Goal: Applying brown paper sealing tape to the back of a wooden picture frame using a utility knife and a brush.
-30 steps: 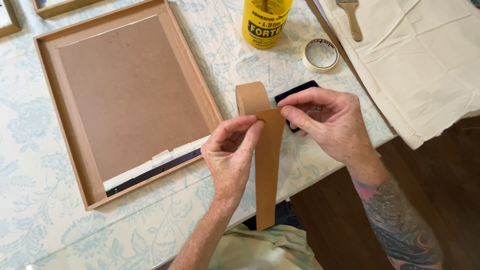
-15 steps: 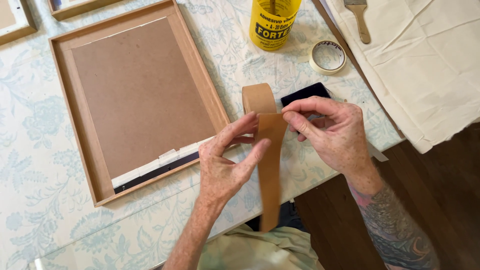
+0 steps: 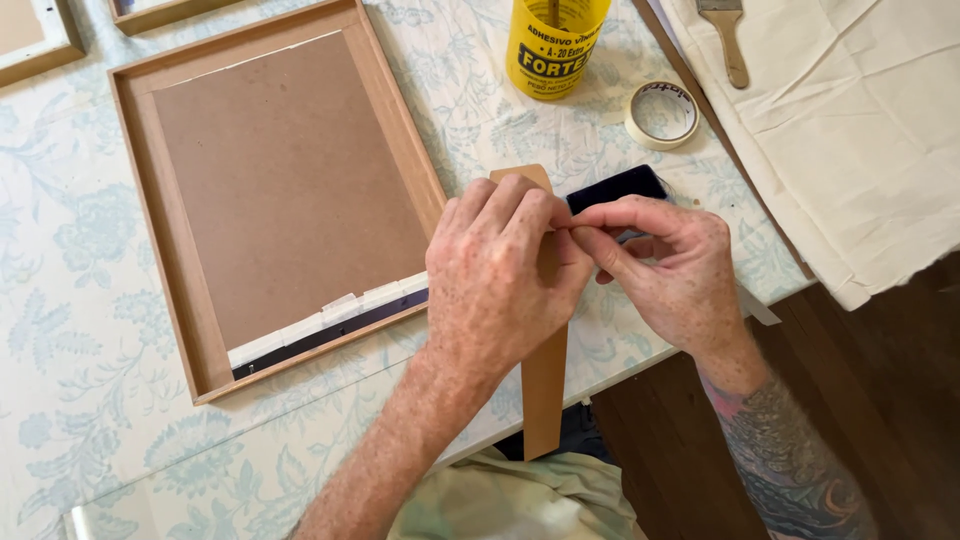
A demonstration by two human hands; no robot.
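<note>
Hands meet over the near edge of the table (image 3: 120, 440): the left hand (image 3: 500, 270) lies across a long brown paper strip (image 3: 545, 390), its grip closed on the strip, while the right hand (image 3: 665, 265) pinches the strip's right edge between thumb and forefinger. The strip runs from just beyond the knuckles down past the table edge, hanging over the person's lap. The left hand hides most of the strip's upper part.

Just behind the right hand lies a small dark blue flat object (image 3: 615, 188), partly covered by the fingers. Farther off stands a yellow glue bottle (image 3: 555, 45), with a roll of pale tape (image 3: 662, 113) to its right. To the left lies a wooden picture frame (image 3: 275, 190), back up, with a brown backing board and white tape pieces along its near edge. At far right a brush (image 3: 728, 40) rests on a cream cloth (image 3: 860, 150).

The table wears a pale blue floral cover; dark wooden floor (image 3: 900, 400) shows at right.
</note>
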